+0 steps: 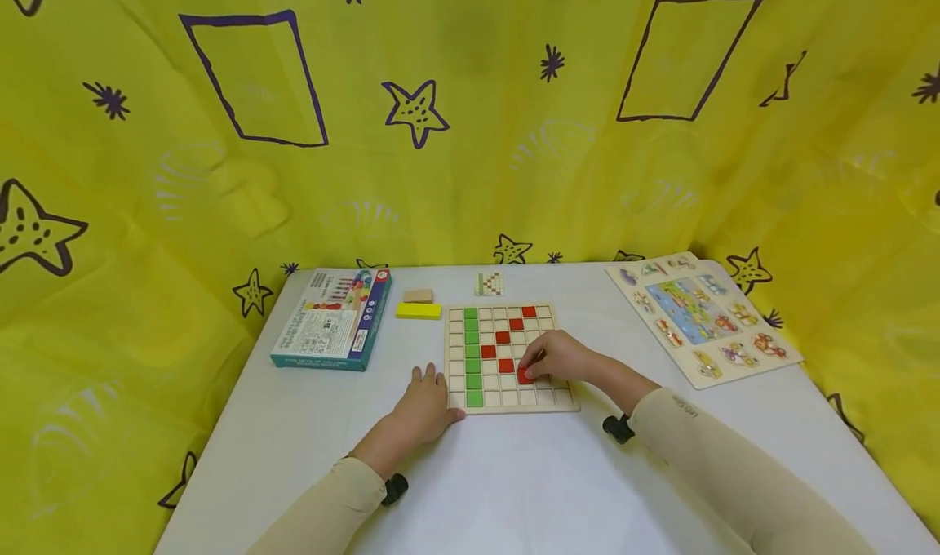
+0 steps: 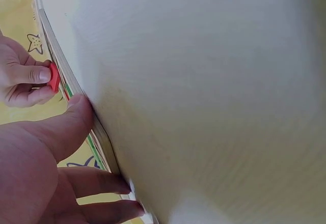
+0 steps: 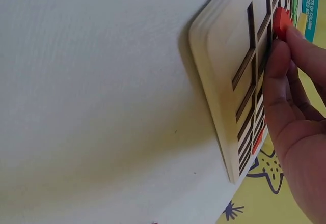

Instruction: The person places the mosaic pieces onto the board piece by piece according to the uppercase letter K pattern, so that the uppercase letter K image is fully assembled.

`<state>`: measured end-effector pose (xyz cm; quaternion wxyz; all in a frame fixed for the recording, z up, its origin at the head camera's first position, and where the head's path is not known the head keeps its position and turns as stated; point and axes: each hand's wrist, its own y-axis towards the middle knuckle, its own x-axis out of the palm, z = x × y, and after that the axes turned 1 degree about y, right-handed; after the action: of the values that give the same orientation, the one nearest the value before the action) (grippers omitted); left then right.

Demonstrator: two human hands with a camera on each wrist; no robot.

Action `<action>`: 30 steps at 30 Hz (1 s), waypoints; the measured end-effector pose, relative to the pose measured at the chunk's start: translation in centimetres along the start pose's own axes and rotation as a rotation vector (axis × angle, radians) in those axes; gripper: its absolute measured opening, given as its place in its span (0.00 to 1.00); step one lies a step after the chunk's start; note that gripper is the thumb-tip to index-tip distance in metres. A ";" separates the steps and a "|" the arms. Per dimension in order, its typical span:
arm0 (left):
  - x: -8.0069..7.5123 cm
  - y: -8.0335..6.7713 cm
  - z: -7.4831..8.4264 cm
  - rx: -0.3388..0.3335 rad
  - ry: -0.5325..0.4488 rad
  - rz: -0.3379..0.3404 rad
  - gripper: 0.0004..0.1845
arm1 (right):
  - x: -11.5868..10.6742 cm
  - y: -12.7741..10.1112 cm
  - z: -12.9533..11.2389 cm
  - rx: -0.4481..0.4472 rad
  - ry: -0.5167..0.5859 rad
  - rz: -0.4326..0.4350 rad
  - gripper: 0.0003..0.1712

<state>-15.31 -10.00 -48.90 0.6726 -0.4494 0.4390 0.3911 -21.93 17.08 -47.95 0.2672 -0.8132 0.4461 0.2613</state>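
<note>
A wooden grid board lies flat on the table, with a column of green square tiles near its left side. Several red square tiles form a slanting line toward the upper right, and another red tile sits lower down. My right hand pinches a red tile between thumb and fingers, low over the grid's lower middle; whether it touches its cell, I cannot tell. At the board's front left corner, my left hand rests with fingers extended along the side and thumb touching the front edge.
Behind the board lies a small pattern card. A yellow block and a light wooden block are at its upper left. Farther left lies a game box; a picture puzzle board is at the right.
</note>
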 end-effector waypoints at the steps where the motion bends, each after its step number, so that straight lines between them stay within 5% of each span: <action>1: 0.0 -0.1 0.0 0.000 -0.006 0.000 0.44 | 0.1 0.0 -0.1 -0.004 -0.009 0.002 0.05; 12: 0.1 -0.5 0.1 0.013 0.010 0.015 0.43 | 0.9 -0.1 -0.4 -0.109 -0.202 -0.018 0.05; 30: -0.2 -0.1 0.1 0.014 0.026 0.020 0.43 | 0.4 -0.5 -0.7 -0.171 -0.196 -0.009 0.02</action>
<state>-15.28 -9.96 -48.66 0.6660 -0.4452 0.4551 0.3887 -21.17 16.56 -47.63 0.2406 -0.8056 0.3902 0.3754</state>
